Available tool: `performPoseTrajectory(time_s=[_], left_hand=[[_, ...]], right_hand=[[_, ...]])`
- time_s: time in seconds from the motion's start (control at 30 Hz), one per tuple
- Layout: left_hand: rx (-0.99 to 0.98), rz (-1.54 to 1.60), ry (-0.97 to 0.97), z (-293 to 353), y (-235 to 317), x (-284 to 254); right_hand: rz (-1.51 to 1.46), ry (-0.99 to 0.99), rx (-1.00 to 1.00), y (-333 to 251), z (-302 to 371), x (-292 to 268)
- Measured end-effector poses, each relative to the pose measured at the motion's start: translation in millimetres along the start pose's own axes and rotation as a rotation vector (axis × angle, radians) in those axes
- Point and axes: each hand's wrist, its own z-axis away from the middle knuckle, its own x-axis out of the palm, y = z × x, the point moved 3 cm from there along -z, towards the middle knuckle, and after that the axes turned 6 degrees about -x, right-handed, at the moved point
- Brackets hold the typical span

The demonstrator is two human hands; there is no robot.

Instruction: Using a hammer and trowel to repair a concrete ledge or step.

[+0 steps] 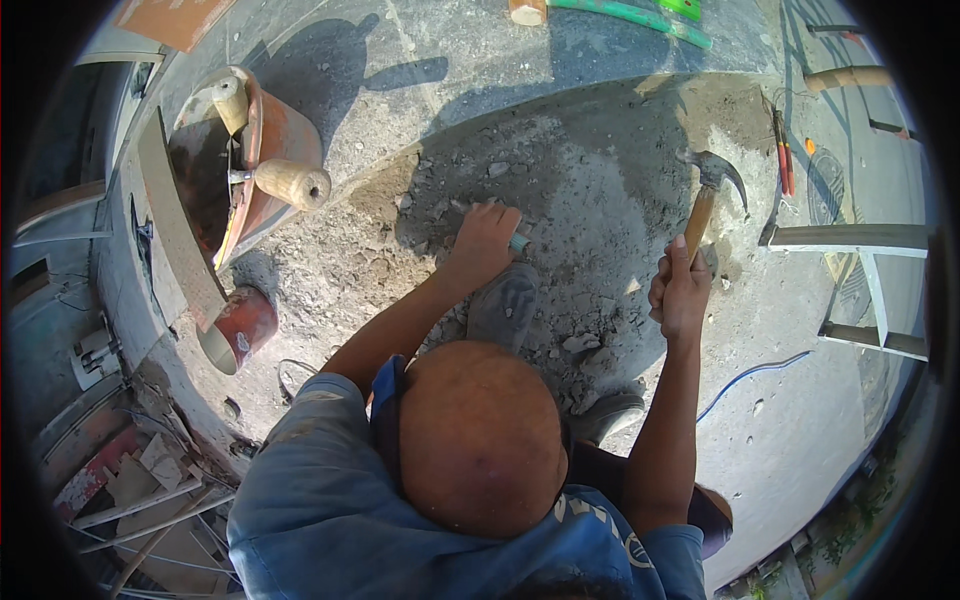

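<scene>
My left hand (485,237) is closed low over the broken ground, wrapped round a short tool whose teal end (519,242) sticks out on the thumb side. The rest of that tool is mostly hidden under my fingers. Out to the right, my right hand (682,290) grips a claw hammer (716,170) by its wooden handle. The hammer's metal head is raised apart from the teal-ended tool. Loose grey rubble (590,345) lies around and below the left hand, beside a dusty shoe (503,308).
At left stands an orange-brown bucket (290,135) with wooden-handled tools, near a red can (252,320). On the right lie a red-handled tool (784,165), a metal frame (850,237) and a blue cable (755,370). A green hose (640,17) crosses the far side.
</scene>
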Motion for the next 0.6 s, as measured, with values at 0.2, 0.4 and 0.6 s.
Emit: performPoseTrajectory(time_s=[0.2,0.4,0.6], left_hand=[[-0.382,-0.135,-0.171,31.5,-11.8,1.3],[-0.657,-0.227,-0.347,154.3,-60.1,-24.7],[-0.687,-0.157,0.018,133.1,-38.9,-89.0]], right_hand=[[0.136,-0.195,0.242,110.6,-2.3,-13.3],[0.548,-0.466,0.265,145.6,-7.2,-6.0],[1.21,-0.505,-0.143,56.6,-34.3,36.0]])
